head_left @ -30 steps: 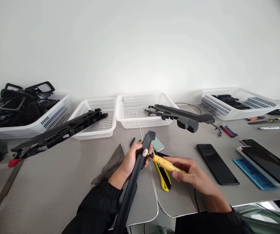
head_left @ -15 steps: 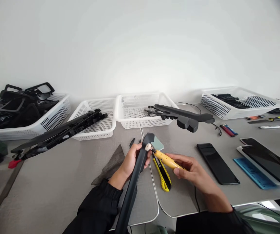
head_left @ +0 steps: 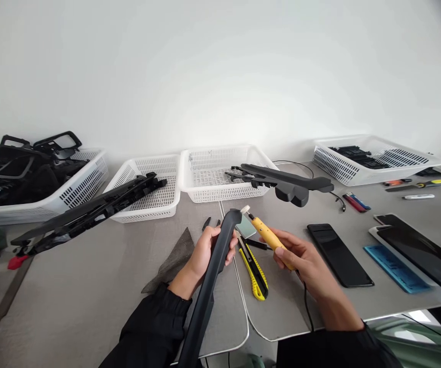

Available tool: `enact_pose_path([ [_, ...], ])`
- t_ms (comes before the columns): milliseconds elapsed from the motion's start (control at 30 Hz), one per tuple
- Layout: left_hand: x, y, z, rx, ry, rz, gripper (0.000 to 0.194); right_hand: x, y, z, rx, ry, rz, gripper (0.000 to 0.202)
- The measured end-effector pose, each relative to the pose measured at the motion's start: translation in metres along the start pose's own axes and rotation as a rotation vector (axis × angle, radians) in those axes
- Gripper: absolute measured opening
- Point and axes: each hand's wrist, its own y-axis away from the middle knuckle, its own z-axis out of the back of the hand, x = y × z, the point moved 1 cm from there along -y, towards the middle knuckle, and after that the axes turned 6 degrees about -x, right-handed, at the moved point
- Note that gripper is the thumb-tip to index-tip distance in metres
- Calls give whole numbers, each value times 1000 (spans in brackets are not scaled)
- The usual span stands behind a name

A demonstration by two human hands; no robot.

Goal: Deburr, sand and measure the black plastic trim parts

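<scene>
My left hand is closed around a long black plastic trim piece, which slants from the bottom edge up to a bent end. In my right hand is a yellow-handled corded polishing tool with a small pale round wheel at its tip. The wheel is at the bent upper end of the trim piece; whether it touches I cannot tell. Beneath, on the table, lie a yellow and black utility knife, a pale green flat piece and a dark grey cloth.
Black trim pieces lean across the left middle basket and the right middle basket. A heaped basket stands far left, another basket at right. Phones, a blue tray and a file lie around.
The polishing tool's wheel has moved up from the side of the trim piece to its upper end. My right hand has tilted the handle more steeply. The view has shifted slightly.
</scene>
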Motion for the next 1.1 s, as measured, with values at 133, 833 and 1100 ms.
enact_pose_path([
  [133, -6, -1, 0, -59, 21, -63, 39, 4, 2, -3, 56, -78, -29, 65],
  [833, -21, -11, 22, -272, 122, -212, 38, -28, 23, 12, -335, 299, 91, 59],
  [1100, -21, -11, 25, -307, 163, -258, 36, -43, 32, 6, -517, 812, 154, 60],
])
